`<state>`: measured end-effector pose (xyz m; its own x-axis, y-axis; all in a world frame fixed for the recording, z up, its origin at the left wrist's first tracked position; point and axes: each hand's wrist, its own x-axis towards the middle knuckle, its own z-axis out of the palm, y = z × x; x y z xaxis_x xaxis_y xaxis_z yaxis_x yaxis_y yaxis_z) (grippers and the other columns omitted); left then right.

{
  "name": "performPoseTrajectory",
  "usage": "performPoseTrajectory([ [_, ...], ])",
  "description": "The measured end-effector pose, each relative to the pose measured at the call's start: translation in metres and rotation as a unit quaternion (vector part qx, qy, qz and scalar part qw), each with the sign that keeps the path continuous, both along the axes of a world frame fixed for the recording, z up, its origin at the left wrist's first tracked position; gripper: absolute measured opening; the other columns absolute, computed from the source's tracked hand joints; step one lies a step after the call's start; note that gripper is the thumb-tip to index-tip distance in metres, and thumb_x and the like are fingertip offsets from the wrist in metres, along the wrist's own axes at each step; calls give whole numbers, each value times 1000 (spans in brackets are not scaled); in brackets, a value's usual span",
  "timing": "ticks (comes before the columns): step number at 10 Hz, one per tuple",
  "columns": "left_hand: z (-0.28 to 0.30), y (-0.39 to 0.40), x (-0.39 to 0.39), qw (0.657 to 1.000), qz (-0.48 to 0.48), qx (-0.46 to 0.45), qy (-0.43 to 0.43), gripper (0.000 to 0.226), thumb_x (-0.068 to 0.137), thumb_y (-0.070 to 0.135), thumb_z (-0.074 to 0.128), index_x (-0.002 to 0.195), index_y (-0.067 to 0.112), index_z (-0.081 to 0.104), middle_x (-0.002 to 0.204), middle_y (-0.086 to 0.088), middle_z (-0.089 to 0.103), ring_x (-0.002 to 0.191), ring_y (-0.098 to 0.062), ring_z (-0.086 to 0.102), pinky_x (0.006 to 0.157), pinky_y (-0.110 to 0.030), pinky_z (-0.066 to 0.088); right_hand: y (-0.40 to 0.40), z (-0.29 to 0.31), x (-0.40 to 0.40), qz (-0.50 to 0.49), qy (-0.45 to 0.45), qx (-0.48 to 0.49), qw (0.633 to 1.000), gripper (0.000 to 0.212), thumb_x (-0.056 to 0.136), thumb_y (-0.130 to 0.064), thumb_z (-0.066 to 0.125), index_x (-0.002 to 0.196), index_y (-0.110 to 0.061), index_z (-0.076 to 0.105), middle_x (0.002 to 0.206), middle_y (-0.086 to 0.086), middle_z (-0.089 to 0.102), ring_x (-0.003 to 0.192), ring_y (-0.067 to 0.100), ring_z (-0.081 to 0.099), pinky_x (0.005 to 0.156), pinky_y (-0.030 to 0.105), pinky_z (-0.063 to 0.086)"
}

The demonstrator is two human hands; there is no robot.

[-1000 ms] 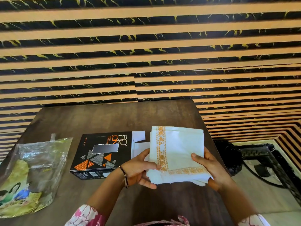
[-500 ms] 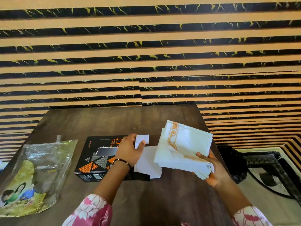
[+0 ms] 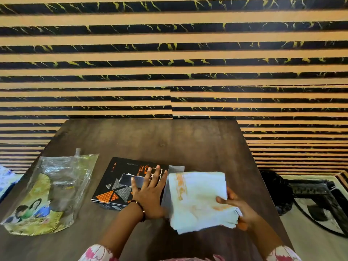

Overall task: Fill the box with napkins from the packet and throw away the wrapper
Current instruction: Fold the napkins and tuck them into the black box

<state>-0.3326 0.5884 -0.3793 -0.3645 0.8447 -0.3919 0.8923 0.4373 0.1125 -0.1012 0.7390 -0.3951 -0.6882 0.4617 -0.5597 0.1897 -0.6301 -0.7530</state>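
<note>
Hands: left hand (image 3: 148, 196) flat, fingers spread, on glossy cardboard box (image 3: 116, 185), right hand (image 3: 239, 211) pinching soft napkin stack (image 3: 197, 200).

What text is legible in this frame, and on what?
"INFINITY": on the black box, along its left edge.
"keep rocking": partly readable on the box top, cut off by the left hand.
Large orange-and-white logo letters: covered, unreadable.
Empty wrapper: picture only, small print blurred.
Napkins: no text.
</note>
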Motion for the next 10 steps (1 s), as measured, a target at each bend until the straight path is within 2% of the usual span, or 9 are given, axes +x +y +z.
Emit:
performPoseTrajectory([
  [1,5,-5,2,1000,-13,-10,-15,114,67,53,60,139,28,-24,135,6,-41,130,-20,-37,103,-71,-9,0,-3,2,13,-12,1,1000,34,87,7,49,114,-13,53,97,9,73,84,28,72,62,37,59],
  [2,5,-9,4,999,-32,-27,-15,119,57,66,51,129,26,-35,134,1,-44,123,-22,-41,101,-72,-11,0,2,-4,17,-25,23,999,41,87,-2,53,124,-18,48,109,11,68,92,31,68,67,41,59],
  [4,3,-16,10,998,-46,-30,-14,121,63,61,60,115,41,-47,132,0,-48,124,-25,-42,99,-74,-11,3,6,-19,-20,-28,16,999,37,93,-6,46,127,-21,44,109,11,61,93,33,62,55,38,58],
  [5,9,-18,13,998,-47,-24,-23,119,65,49,65,126,43,-37,134,3,-46,124,-24,-42,99,-75,-10,-3,12,-26,-107,9,-67,992,29,97,-14,35,122,-8,48,90,10,57,79,26,56,45,31,56],
  [6,11,-19,14,998,-55,-23,-30,117,66,45,66,133,42,-30,141,2,-42,126,-24,-40,99,-74,-11,-3,19,-37,-182,-3,-130,975,39,97,-6,29,132,4,40,94,19,58,77,35,61,57,33,58],
  [7,9,-20,16,998,-49,-23,-26,115,66,45,67,139,37,-21,150,0,-34,125,-22,-39,100,-73,-12,4,15,-36,-192,-4,-170,967,39,99,-16,31,129,1,48,101,24,68,81,38,70,73,40,57],
  [8,8,-20,17,999,-29,-1,-34,116,64,44,68,141,32,-18,152,2,-28,126,-19,-37,101,-73,-11,-5,9,-32,-186,24,-149,971,28,98,-22,34,116,-8,51,65,11,73,54,26,70,46,37,58],
  [9,12,-17,16,998,-6,14,-53,122,62,41,69,139,30,-25,152,5,-28,127,-15,-36,102,-71,-12,-16,-3,-23,-157,35,-98,982,21,95,-22,38,110,-14,51,90,7,65,73,25,66,51,35,59],
  [10,15,-15,15,998,3,19,-61,125,62,38,69,136,29,-31,151,7,-29,128,-14,-35,102,-70,-13,-24,-15,-12,-140,5,2,990,24,95,-7,36,111,-16,51,98,9,62,85,28,61,57,36,60],
])
